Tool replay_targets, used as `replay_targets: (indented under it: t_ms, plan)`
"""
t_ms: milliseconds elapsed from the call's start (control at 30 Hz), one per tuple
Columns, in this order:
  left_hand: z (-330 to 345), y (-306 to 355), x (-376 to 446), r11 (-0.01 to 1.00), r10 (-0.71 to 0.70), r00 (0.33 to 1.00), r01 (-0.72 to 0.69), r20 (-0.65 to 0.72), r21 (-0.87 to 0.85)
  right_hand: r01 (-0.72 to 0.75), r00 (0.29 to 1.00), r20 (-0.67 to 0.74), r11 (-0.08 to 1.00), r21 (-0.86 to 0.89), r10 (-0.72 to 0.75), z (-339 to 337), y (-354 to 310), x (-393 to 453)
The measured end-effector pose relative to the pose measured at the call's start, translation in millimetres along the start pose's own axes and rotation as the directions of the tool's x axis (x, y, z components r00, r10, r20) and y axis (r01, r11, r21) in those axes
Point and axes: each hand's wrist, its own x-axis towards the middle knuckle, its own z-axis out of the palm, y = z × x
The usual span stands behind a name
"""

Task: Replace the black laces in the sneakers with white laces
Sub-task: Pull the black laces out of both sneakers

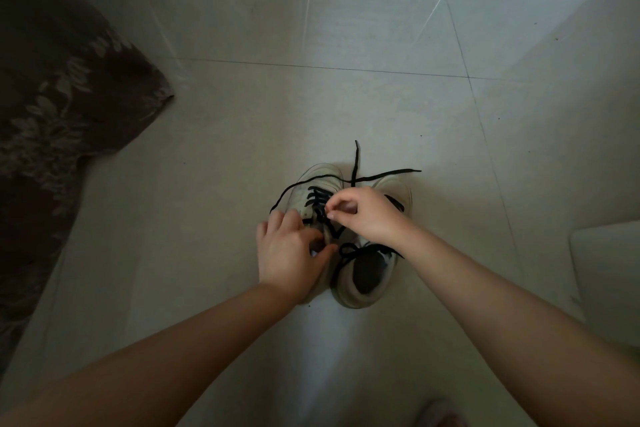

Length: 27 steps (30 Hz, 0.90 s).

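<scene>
A dark floral fabric drapes onto the pale tiled floor at left.

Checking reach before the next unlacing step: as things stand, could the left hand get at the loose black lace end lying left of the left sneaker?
Probably yes. The left hand rests on the left sneaker, and the lace end lies just beyond its fingers on bare floor, nothing between.
</scene>
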Motion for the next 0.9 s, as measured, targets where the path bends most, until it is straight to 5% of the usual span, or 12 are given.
replay_targets:
  t_ms: [100,233,467,633,900]
  plan:
    - [6,-3,-3,0.992,-0.058,0.998,0.053,-0.034,-0.112,-0.031,0.999,0.040,0.999,-0.016,0.032,3,0,1]
    - [7,-2,-5,0.959,-0.149,0.981,0.173,0.123,-0.223,-0.009,1.000,-0.012,1.000,-0.028,0.009,7,6,0]
    - [10,-2,-1,0.934,-0.213,0.961,0.253,0.175,-0.253,-0.187,0.981,0.016,0.904,0.384,0.195,-18,8,4]
    - [9,-3,-1,0.932,-0.209,0.961,0.251,0.181,-0.260,-0.132,0.989,0.090,0.982,0.135,0.120,-7,17,-1]
    - [8,-7,-1,0.947,-0.185,0.961,0.230,0.206,-0.224,-0.036,0.997,-0.058,0.995,0.089,0.042,-17,8,1]
